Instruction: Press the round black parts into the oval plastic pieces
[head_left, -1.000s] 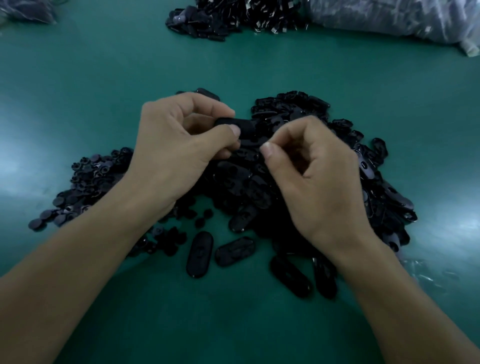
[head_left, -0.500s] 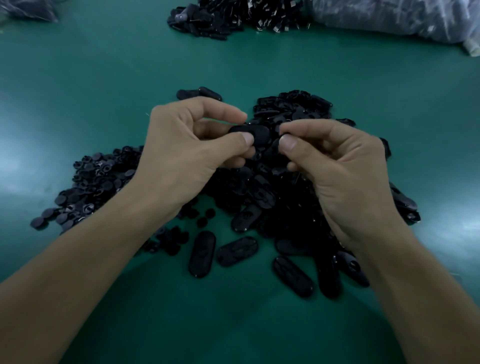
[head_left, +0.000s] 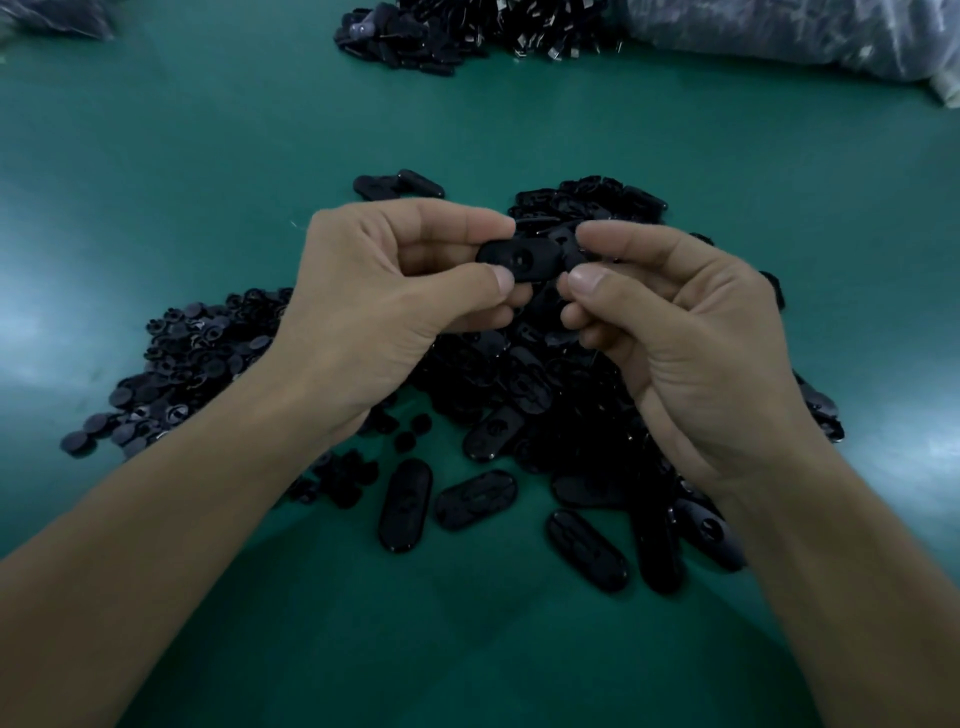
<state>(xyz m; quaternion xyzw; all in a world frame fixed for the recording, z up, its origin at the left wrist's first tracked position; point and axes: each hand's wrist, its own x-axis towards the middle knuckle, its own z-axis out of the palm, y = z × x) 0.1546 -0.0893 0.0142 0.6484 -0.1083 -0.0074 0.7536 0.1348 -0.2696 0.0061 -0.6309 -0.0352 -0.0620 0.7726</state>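
My left hand (head_left: 384, 312) pinches a black oval plastic piece (head_left: 524, 258) between thumb and forefinger, held flat above the pile, with a hole showing in its middle. My right hand (head_left: 680, 332) is at the oval's right end, thumb and forefinger pinched together on a small dark part that is mostly hidden. Below both hands lies a heap of black oval pieces (head_left: 571, 395). A heap of small round black parts (head_left: 192, 358) lies to the left, under my left forearm.
Several loose ovals (head_left: 405, 504) lie on the green table (head_left: 467, 649) in front of the heap. Two ovals (head_left: 397, 184) sit apart behind my left hand. Another pile of black parts (head_left: 457, 31) and a clear plastic bag (head_left: 779, 31) lie at the far edge.
My right hand has come up off the pile to the right end of the oval. My left hand has turned the oval so its flat face with the hole shows.
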